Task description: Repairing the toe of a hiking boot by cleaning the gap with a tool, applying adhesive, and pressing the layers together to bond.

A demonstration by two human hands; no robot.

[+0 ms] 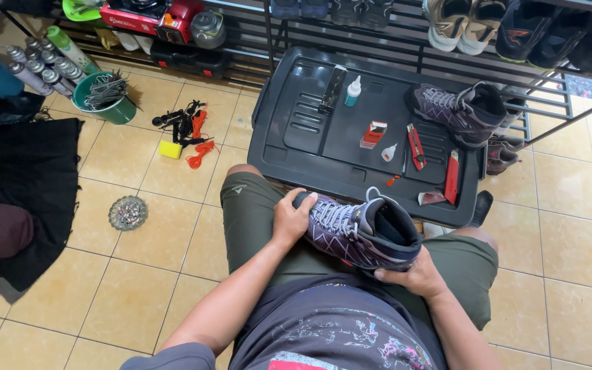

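Observation:
A purple and grey hiking boot (358, 229) lies across my lap on my green shorts, toe pointing left. My left hand (292, 218) grips it over the toe and front laces. Under the heel, my right hand (412, 277) holds the sole from below. The matching boot (462, 111) stands on the right side of a black plastic lid (310, 147) in front of my knees. On that lid lie a glue bottle (353, 91), a small red box (373, 133), a red utility knife (416, 146) and a second red cutter (451, 177).
A shoe rack (405, 41) with several shoes runs along the back. On the tiled floor at left sit a green bucket of metal bits (107, 96), spray cans (35, 65), black and orange tools (188, 130), a round dish (128, 212) and a black cloth (29, 178).

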